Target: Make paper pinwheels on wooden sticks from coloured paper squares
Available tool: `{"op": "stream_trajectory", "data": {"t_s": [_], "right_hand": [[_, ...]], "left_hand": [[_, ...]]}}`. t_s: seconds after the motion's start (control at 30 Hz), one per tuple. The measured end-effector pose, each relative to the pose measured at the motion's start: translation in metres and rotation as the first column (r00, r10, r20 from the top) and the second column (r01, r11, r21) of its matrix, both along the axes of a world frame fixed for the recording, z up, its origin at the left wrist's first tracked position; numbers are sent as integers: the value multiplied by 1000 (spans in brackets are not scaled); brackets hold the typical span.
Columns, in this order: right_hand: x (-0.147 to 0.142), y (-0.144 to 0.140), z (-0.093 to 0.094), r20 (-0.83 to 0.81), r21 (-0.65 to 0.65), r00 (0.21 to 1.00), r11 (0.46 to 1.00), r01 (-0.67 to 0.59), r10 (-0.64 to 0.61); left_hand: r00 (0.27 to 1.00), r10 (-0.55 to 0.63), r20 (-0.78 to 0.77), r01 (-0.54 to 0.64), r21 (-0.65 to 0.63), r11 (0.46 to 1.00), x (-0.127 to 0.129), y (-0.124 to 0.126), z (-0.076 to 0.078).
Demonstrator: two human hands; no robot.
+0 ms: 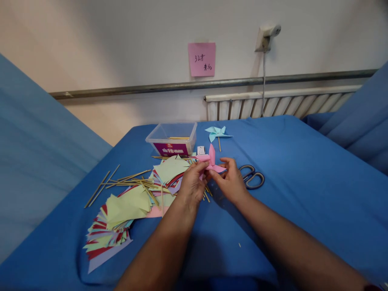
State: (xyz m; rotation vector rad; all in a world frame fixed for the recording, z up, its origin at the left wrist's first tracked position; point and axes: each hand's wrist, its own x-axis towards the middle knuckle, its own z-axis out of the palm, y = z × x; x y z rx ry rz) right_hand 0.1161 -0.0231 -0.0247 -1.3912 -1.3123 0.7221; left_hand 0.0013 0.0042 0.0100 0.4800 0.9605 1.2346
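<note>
The left hand [191,182] and right hand [230,180] meet over the blue table [303,194], fingers pinched on a pink paper pinwheel [209,160]. Scissors [252,176] lie just beside the right hand. Paper squares [127,210] and sticks [121,180] crowd the left. The right side is bare cloth.

We hold a pink paper pinwheel [209,161] just above the blue desk [303,194], its folded blades fanned out, one pointing straight up. It sits pinched between our left hand [191,182] and right hand [230,181].
</note>
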Motion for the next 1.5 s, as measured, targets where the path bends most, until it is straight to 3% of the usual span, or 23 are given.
{"op": "stream_trajectory", "data": {"t_s": [0.17,0.33,0.57,0.8,1.03,1.33,1.5], "right_hand": [[-7,1,-2,-367,-164,912,952,-259,185],[-8,0,-1,-477,-162,859,942,-294,186],[-8,-2,4,-506,-132,846,954,-268,168],[-9,-3,4,-502,-109,849,962,-250,164],[-9,-3,3,-477,-105,862,963,-248,170],[-10,-4,5,-488,-90,858,968,-232,161],[-9,-4,3,-465,-79,869,970,-229,167]], "left_hand": [[1000,26,-10,-26,36,999,-7,5,1],[1000,-3,24,2,38,999,-8,2,7],[991,-72,116,66,53,996,-13,1,19],[989,-60,137,52,60,997,-9,2,13],[991,-78,113,62,137,989,-9,1,8],[986,-77,148,60,119,991,-8,0,15],[991,-113,65,102,158,982,-9,-3,17]]}}
